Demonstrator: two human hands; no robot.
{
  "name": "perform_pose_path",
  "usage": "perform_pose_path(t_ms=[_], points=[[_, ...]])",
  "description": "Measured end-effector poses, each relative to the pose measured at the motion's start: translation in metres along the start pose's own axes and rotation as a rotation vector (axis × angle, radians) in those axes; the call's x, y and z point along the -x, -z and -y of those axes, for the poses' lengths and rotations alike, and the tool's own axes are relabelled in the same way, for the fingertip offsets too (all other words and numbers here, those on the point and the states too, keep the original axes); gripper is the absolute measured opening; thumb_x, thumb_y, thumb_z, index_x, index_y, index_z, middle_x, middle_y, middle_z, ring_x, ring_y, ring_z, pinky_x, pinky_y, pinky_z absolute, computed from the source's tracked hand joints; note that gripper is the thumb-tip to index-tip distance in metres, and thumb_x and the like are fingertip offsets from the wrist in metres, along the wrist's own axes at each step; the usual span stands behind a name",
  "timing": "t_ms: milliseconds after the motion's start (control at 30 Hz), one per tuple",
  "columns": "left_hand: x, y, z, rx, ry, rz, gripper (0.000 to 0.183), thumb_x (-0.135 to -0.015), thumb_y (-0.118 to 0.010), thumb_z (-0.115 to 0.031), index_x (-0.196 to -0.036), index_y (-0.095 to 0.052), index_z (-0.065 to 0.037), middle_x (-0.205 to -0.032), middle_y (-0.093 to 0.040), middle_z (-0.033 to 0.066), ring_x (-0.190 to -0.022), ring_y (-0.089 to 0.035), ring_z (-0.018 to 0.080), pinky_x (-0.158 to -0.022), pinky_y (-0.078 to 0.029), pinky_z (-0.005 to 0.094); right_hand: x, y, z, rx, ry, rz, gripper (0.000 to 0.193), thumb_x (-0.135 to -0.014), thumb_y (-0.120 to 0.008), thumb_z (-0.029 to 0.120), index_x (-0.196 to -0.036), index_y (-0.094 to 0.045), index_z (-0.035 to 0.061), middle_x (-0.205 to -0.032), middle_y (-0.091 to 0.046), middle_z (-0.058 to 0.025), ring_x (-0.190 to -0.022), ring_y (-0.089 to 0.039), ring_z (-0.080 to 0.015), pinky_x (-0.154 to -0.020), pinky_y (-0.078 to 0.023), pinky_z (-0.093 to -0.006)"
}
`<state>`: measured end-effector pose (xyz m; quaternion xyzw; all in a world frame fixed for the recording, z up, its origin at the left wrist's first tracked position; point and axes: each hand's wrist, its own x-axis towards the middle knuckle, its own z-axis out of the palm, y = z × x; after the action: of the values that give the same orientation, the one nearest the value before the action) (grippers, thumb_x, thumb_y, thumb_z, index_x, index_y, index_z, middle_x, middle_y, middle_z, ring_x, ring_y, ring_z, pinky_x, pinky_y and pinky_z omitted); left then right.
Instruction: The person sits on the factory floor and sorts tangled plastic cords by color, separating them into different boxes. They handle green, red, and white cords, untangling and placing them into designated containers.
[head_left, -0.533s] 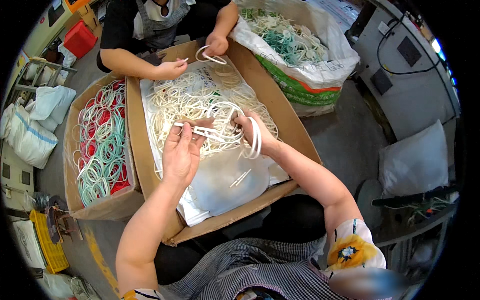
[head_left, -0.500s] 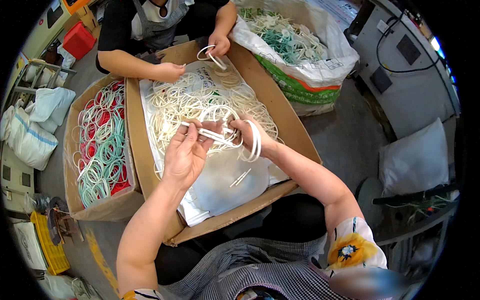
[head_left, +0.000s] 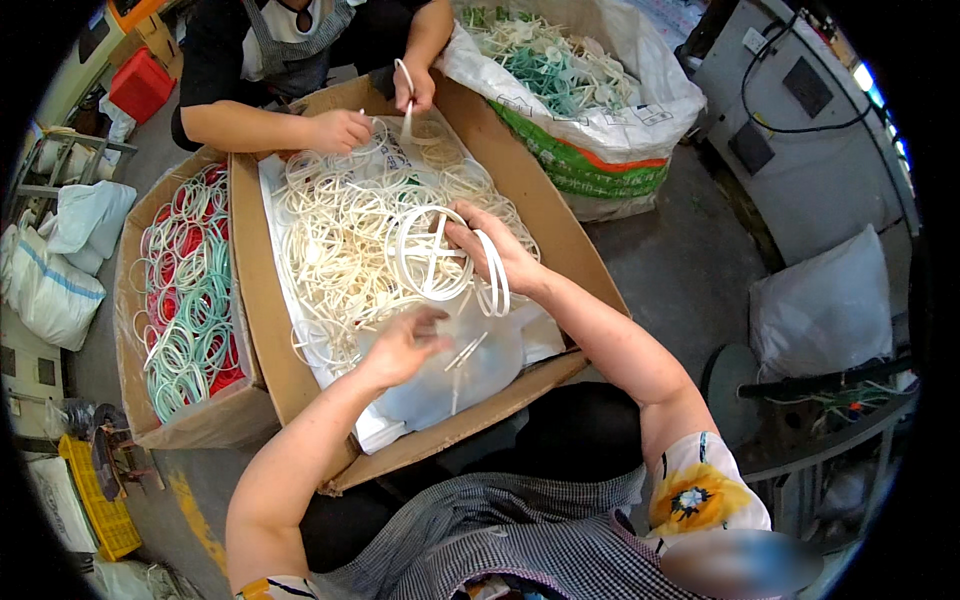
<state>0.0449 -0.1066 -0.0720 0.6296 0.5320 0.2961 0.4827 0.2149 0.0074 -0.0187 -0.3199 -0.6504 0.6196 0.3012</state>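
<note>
Reading left to right, we find pale ring pile (head_left: 335,225) inside cardboard box (head_left: 250,290); left hand (head_left: 402,350), blurred, fingers apart, nothing evident between them. Just right, nearer this hand: short white sticks (head_left: 466,352), long axes slanting up-right. Beyond, white loops (head_left: 434,252), extending left and below grip; right hand (head_left: 492,245) clamped on them, fingers above pile's right part.

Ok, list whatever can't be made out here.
All in the head view:
Left hand: exact finger outlines lost to motion blur.
White rings in the right hand: count unclear, they overlap.
Cardboard box: bottom covered by the pile.
Co-worker: head cut off by the top edge.
</note>
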Motion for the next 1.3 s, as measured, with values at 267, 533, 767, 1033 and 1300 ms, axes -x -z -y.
perform_pose_path(t_ms=[267,533,767,1033,1300], points=[[0.0,0.035,-0.049,0.459,0.076,-0.487,0.015,-0.08,-0.059,-0.001,-0.095,-0.061,0.0,-0.074,-0.058,0.002,-0.06,-0.051,0.0072,-0.053,-0.042,0.0222,-0.002,-0.014,-0.006,0.36,0.203,-0.113,0.014,-0.088,-0.049,0.008,-0.099,-0.049,-0.0009,-0.074,-0.056,-0.0174,-0.066,-0.056,-0.0285,-0.062,-0.044,-0.0385],[0.009,0.038,-0.066,0.073,-0.189,-0.733,0.01,-0.081,-0.06,-0.001,-0.091,-0.062,0.0,-0.062,-0.051,-0.0012,-0.054,-0.045,0.0066,-0.05,-0.037,0.0216,-0.004,-0.016,-0.022,0.589,0.433,-0.356,0.015,-0.085,-0.05,0.001,-0.1,-0.048,-0.0009,-0.073,-0.053,-0.0174,-0.064,-0.054,-0.0293,-0.061,-0.044,-0.0365],[0.005,0.034,-0.065,0.328,0.219,-0.543,0.02,-0.087,-0.062,-0.019,-0.079,-0.065,0.0,-0.053,-0.048,-0.0033,-0.047,-0.04,0.0038,-0.043,-0.031,0.0208,0.012,-0.042,-0.002,0.496,0.356,-0.168,0.018,-0.089,-0.049,0.008,-0.102,-0.042,-0.0013,-0.082,-0.055,-0.0255,-0.077,-0.054,-0.0444,-0.064,-0.042,-0.0475],[-0.005,0.033,-0.061,0.581,0.168,-0.658,0.018,-0.084,-0.066,-0.017,-0.089,-0.061,0.0,-0.055,-0.051,-0.0011,-0.04,-0.039,0.0046,-0.037,-0.03,0.0207,0.008,-0.057,-0.015,0.268,0.306,-0.227,0.016,-0.092,-0.048,0.015,-0.099,-0.041,0.0021,-0.069,-0.053,-0.0113,-0.055,-0.053,-0.0193,-0.05,-0.044,-0.0336],[0.0,0.02,-0.059,-0.173,-0.153,-0.73,0.016,-0.084,-0.061,-0.011,-0.082,-0.054,0.004,-0.061,-0.057,0.0082,-0.05,-0.052,0.0148,-0.05,-0.043,0.0322,0.003,-0.054,-0.018,0.376,0.233,-0.302,0.011,-0.089,-0.045,0.008,-0.095,-0.046,-0.0004,-0.077,-0.056,-0.0125,-0.065,-0.056,-0.0209,-0.058,-0.045,-0.0327]])
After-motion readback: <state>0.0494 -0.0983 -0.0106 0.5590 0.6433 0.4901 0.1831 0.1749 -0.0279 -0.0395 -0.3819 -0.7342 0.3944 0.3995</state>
